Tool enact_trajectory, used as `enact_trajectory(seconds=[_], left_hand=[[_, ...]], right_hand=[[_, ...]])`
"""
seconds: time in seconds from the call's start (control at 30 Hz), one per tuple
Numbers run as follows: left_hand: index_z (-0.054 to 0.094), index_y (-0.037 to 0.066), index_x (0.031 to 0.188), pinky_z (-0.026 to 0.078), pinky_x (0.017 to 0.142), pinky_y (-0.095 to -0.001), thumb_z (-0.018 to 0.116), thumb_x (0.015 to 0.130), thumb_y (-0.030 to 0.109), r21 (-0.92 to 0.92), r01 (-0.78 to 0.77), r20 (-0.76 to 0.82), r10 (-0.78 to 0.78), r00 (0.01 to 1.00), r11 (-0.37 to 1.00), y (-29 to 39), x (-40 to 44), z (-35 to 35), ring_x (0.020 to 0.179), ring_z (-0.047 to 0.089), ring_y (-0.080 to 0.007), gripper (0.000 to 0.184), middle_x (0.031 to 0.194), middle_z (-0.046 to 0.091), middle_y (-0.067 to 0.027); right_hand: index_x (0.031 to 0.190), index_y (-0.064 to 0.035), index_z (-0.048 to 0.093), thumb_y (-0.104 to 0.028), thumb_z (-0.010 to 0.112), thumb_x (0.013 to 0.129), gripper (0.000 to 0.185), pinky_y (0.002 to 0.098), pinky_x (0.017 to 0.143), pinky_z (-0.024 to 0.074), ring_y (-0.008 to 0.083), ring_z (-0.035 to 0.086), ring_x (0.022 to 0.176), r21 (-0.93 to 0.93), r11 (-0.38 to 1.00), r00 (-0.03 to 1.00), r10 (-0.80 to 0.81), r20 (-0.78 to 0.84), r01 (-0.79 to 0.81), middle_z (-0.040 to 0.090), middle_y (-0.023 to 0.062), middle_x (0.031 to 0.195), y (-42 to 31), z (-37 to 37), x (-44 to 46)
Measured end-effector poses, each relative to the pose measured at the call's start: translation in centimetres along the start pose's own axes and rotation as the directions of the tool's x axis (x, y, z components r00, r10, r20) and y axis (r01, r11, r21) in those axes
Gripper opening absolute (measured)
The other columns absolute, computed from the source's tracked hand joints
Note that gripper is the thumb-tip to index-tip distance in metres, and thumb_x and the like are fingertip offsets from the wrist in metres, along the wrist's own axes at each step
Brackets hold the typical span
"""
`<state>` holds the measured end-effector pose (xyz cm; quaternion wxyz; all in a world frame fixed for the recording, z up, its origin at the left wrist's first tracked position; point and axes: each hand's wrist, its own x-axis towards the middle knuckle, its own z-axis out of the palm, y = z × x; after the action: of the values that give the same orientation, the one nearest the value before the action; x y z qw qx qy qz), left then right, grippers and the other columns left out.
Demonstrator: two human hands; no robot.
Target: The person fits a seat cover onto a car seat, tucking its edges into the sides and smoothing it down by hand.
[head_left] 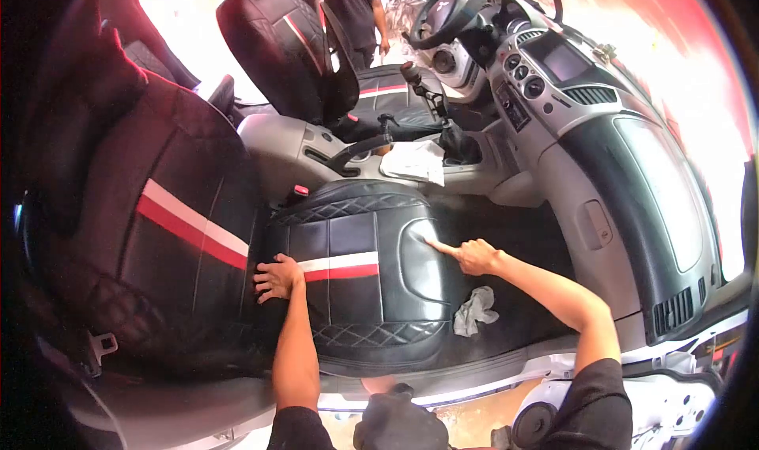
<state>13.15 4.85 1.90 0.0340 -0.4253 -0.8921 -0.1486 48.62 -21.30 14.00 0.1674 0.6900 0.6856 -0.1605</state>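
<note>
My left hand (pixel 278 278) lies with spread fingers at the rear of the black seat cushion (pixel 356 240), close to where it meets the backrest (pixel 170 205). A white and red stripe crosses both seat parts. My right hand (pixel 477 257) points its index finger at the front edge of the cushion, the tip on or very near the glossy curved panel; its other fingers are curled, and nothing shows in them. On the dark floor below that hand lies a crumpled whitish cloth (pixel 475 311).
Past the cushion are the handbrake (pixel 357 151), a white cloth (pixel 415 162) on the console and the gear lever (pixel 452 134). The dashboard (pixel 601 157) lies to the right. A person (pixel 353 15) stands beyond the other front seat (pixel 277 51).
</note>
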Motion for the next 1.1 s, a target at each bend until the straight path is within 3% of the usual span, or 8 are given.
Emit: enact_trajectory(seconds=[0.13, 0.3, 0.53, 0.67, 0.7, 0.8, 0.93, 1.1], left_hand=[[0.054, 0.003, 0.123, 0.025, 0.108, -0.0755, 0.055, 0.091, 0.045, -0.036, 0.011, 0.059, -0.009, 0.998, 0.999, 0.1, 0.0, -1.3, 0.127, 0.046, -0.047, 0.053, 0.127, 0.051, -0.0217], [0.055, 0.002, 0.123, 0.025, 0.108, -0.0753, 0.056, 0.09, 0.045, -0.044, 0.011, 0.079, -0.008, 0.997, 0.999, 0.0, -0.1, -1.4, 0.126, 0.046, -0.0467, 0.054, 0.126, 0.051, -0.0219], [0.053, 0.003, 0.128, 0.023, 0.108, -0.0758, 0.054, 0.092, 0.045, -0.042, 0.014, 0.086, -0.011, 0.996, 0.999, 0.1, 0.3, -1.1, 0.128, 0.045, -0.0465, 0.055, 0.132, 0.049, -0.0221], [0.055, 0.004, 0.123, 0.026, 0.108, -0.0746, 0.056, 0.091, 0.046, -0.031, 0.014, 0.06, -0.012, 0.998, 0.999, 0.1, -0.3, -1.8, 0.128, 0.046, -0.0479, 0.053, 0.131, 0.052, -0.0217], [0.054, 0.003, 0.124, 0.026, 0.108, -0.0746, 0.056, 0.091, 0.047, -0.019, 0.017, 0.077, -0.016, 0.997, 1.0, 0.1, -0.3, -2.0, 0.129, 0.046, -0.0477, 0.055, 0.133, 0.051, -0.0219], [0.053, 0.003, 0.127, 0.026, 0.108, -0.0742, 0.055, 0.091, 0.047, -0.018, 0.015, 0.078, -0.014, 0.997, 1.0, 0.1, -0.2, -1.7, 0.129, 0.046, -0.0471, 0.057, 0.134, 0.051, -0.0221], [0.053, 0.004, 0.127, 0.026, 0.108, -0.0744, 0.054, 0.091, 0.047, -0.015, 0.018, 0.089, -0.017, 0.996, 1.0, 0.2, -0.1, -1.4, 0.129, 0.046, -0.0464, 0.056, 0.135, 0.05, -0.0222], [0.054, 0.004, 0.124, 0.027, 0.107, -0.0756, 0.056, 0.09, 0.046, -0.012, 0.01, 0.034, -0.01, 0.999, 1.0, 0.0, 0.0, -0.9, 0.124, 0.049, -0.0451, 0.054, 0.127, 0.052, -0.0205]], right_hand=[[0.154, -0.0482, 0.039, -0.01, 0.056, 0.086, 0.08, 0.0556, 0.077, 0.0592, 0.0424, 0.073, 0.082, -0.09, 0.981, 0.982, -0.165, 0.094, 0.174, 0.073, 0.0239, 0.089, 0.3, -7.0, -4.0], [0.111, -0.0175, 0.075, -0.022, 0.063, 0.088, 0.027, 0.0466, 0.081, 0.0589, 0.0337, 0.073, 0.089, -0.068, 0.994, 0.75, 0.024, -0.661, -0.091, 0.076, 0.0116, 0.099, 6.9, -22.0, -9.9], [0.095, -0.0079, 0.073, -0.021, 0.078, 0.083, 0.019, 0.0439, 0.085, 0.0543, 0.0341, 0.071, 0.095, 0.177, 0.694, 0.269, 0.483, -0.833, -0.698, 0.072, 0.0167, 0.091, 20.9, -27.7, -28.7], [0.096, -0.0019, 0.068, -0.024, 0.076, 0.089, 0.025, 0.044, 0.076, 0.0509, 0.032, 0.068, 0.08, 0.157, 0.698, 0.283, 0.471, -0.836, -0.699, 0.066, 0.0166, 0.078, 33.9, -20.0, -35.0], [0.102, -0.0015, 0.067, -0.027, 0.071, 0.094, 0.028, 0.0425, 0.071, 0.0497, 0.0291, 0.066, 0.073, 0.202, 0.902, 0.059, 0.241, -0.969, -0.381, 0.063, 0.0152, 0.072, 43.4, -13.8, -34.2], [0.109, -0.0022, 0.066, -0.029, 0.067, 0.098, 0.029, 0.0412, 0.071, 0.0506, 0.0278, 0.067, 0.072, 0.382, 0.668, 0.062, 0.54, -0.839, -0.639, 0.065, 0.017, 0.074, 34.4, -17.1, -34.8], [0.111, -0.0087, 0.07, -0.024, 0.063, 0.101, 0.02, 0.0394, 0.074, 0.0537, 0.0264, 0.069, 0.08, 0.413, 0.705, -0.019, 0.493, -0.87, -0.577, 0.073, 0.0156, 0.093, 20.0, -22.9, -30.9], [0.106, -0.0078, 0.074, -0.008, 0.067, 0.093, 0.015, 0.0374, 0.081, 0.0539, 0.0291, 0.07, 0.09, 0.063, 0.932, 0.032, 0.08, -0.996, -0.357, 0.072, 0.0117, 0.096, 6.4, -26.6, -26.4]])
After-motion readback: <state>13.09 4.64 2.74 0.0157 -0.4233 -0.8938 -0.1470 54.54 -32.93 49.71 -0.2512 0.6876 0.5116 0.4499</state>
